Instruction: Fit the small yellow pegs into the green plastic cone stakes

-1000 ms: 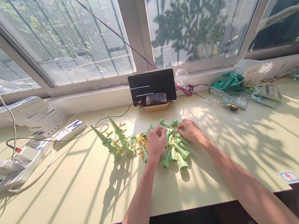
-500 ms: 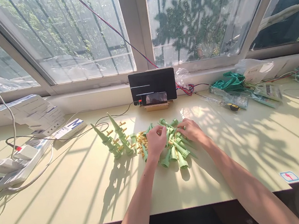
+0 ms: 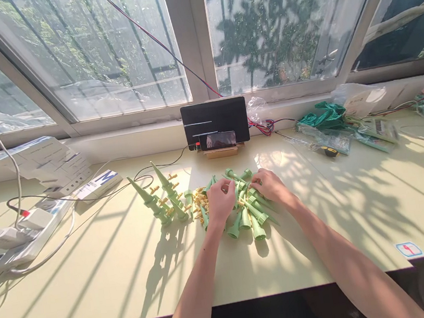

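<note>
- One loose pile of green cone-shaped pieces (image 3: 259,232) lies in the middle of the table (image 3: 106,279), between and under the hands; they overlap too much for a full count, but at least four point their wide ends toward the near edge.
- One heap of small yellow pieces (image 3: 201,200) sits against the pile's left side, too tangled to count.
- Left hand (image 3: 221,198): one, over the join of pile and heap, fingers curled with thumb and forefinger close together; whether anything is pinched there, I cannot tell.
- Right hand (image 3: 270,184): one, at the pile's right side, fingers bent and tips at the green pieces; the picture does not show whether it grips one.
- Two tall green spires (image 3: 171,190) stand left of the heap, yellow pieces jutting from their sides.
- Behind the pile, one tablet (image 3: 199,121) stands upright, with one phone (image 3: 219,140) in front of it, above one small light-brown stand (image 3: 221,153).
- Far left: one white power strip (image 3: 27,249) and several white boxes (image 3: 99,184), one marked with a large M.
- Far right: one crumpled green bag (image 3: 322,117) among clear packets; one sticker (image 3: 409,249) at the near edge.
</note>
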{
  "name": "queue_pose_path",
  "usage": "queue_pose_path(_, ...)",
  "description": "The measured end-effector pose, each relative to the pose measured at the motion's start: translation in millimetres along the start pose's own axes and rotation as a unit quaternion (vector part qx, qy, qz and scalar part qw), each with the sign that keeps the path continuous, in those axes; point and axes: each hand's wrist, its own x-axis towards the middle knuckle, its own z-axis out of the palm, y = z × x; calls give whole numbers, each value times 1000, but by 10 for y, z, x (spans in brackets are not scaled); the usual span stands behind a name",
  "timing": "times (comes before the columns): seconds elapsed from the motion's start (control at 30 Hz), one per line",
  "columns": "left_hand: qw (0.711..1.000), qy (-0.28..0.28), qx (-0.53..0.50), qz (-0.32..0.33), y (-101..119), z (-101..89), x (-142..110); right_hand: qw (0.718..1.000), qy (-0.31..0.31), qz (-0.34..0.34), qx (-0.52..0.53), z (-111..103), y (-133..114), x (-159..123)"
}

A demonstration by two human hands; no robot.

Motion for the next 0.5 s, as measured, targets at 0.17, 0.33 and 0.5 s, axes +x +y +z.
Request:
queue_pose_path(0.17,1000,2,-1,-7,6,-6,-1,1000,25,3,6,-37,-19,5)
queue_pose_path(0.33,1000,1,-13,-8,18,-15,-3,995,82,-16,55,-156,-197,-18)
queue_pose_path(0.5,999,-27,-23,32,39,-14,-10,981,125,2,147,-184,-477,-80)
